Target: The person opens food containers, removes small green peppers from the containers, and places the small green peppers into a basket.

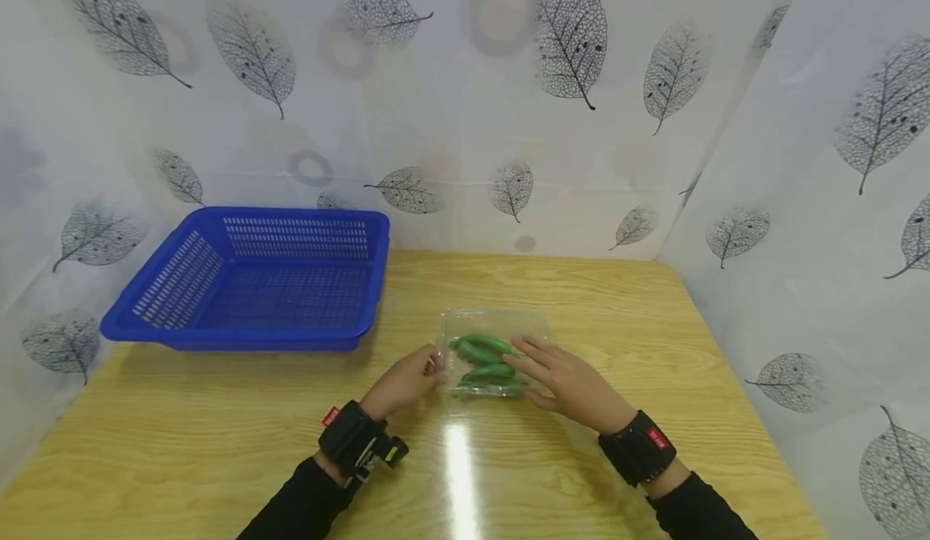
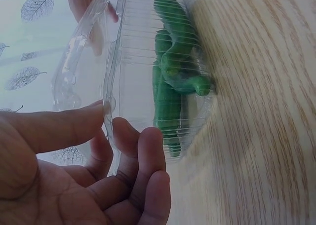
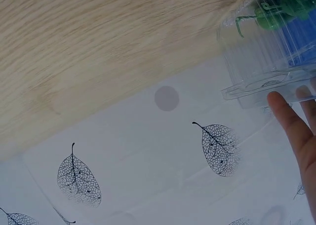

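A clear plastic clamshell box point(image 1: 536, 324) lies on the table with several green peppers point(image 1: 485, 370) inside. My left hand point(image 1: 402, 384) is at its left side; in the left wrist view the thumb and fingers pinch the box's rim edge point(image 2: 109, 104). Over the right part of the box, my right hand point(image 1: 574, 383) spreads its fingers, partly covering the peppers. The right wrist view shows the fingers of this hand point(image 3: 291, 129) extended against the top of the box point(image 3: 247, 62). Through the ribbed wall, the peppers point(image 2: 173, 30) appear in the left wrist view.
An empty blue plastic basket point(image 1: 254, 336) with slotted walls stands at the back left of the wooden table point(image 1: 581, 290). Behind and beside the table hang white sheets point(image 1: 450, 120) with a leaf print.
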Tool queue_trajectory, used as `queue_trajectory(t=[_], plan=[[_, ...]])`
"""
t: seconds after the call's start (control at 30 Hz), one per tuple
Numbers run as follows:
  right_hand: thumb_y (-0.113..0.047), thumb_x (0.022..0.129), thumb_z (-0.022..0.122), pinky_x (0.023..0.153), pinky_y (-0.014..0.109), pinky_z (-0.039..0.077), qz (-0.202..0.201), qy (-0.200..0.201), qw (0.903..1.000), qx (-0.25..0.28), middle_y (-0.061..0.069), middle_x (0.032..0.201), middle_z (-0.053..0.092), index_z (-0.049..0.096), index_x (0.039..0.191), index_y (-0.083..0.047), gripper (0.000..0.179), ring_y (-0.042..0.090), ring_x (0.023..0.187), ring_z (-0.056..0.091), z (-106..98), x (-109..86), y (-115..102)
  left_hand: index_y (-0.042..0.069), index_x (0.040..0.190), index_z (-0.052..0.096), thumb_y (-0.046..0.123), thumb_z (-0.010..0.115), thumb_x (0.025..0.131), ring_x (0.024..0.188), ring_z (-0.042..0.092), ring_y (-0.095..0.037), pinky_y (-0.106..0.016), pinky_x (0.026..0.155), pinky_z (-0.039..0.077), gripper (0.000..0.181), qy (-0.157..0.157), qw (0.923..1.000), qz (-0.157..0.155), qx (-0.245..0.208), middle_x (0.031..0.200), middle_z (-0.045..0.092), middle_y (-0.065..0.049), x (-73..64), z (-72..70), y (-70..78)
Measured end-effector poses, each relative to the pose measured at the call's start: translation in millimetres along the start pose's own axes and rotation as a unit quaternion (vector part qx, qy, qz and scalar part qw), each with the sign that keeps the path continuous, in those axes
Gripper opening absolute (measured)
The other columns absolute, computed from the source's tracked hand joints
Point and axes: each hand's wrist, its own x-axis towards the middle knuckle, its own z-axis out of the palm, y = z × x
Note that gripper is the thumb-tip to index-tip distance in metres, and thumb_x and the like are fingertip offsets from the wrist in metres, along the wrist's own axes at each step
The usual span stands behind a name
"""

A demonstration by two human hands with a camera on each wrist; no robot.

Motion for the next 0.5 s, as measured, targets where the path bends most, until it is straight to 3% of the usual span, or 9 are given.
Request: queue_trajectory(t=[0.3,0.5], plan=[[-0.014,0.068,0.080,0.081,0.033,0.055,-0.010,0.017,0.9995,-0.023,0.020,0.130,0.056,0.056,0.128,-0.006,0.065,0.033,0.117,0.056,0.4,0.1,1.2,0.008,0.094,0.051,0.011,0.059,0.091,0.073,0.050,-0.016,-0.026,0.058,0.041,0.009,-0.003,1.0000,0.009,0.000,0.090,0.058,-0.008,-1.5,1.8,1.3],[-0.006,0.068,0.078,0.066,0.023,0.052,-0.007,0.013,0.9993,-0.034,0.021,0.130,0.056,0.055,0.128,-0.005,0.064,0.034,0.118,0.056,1.4,0.0,0.0,0.008,0.093,0.051,0.012,0.059,0.091,0.072,0.050,-0.015,-0.026,0.057,0.040,0.010,-0.004,0.9999,0.009,0.007,0.088,0.058,-0.007,-0.6,3.3,1.0]])
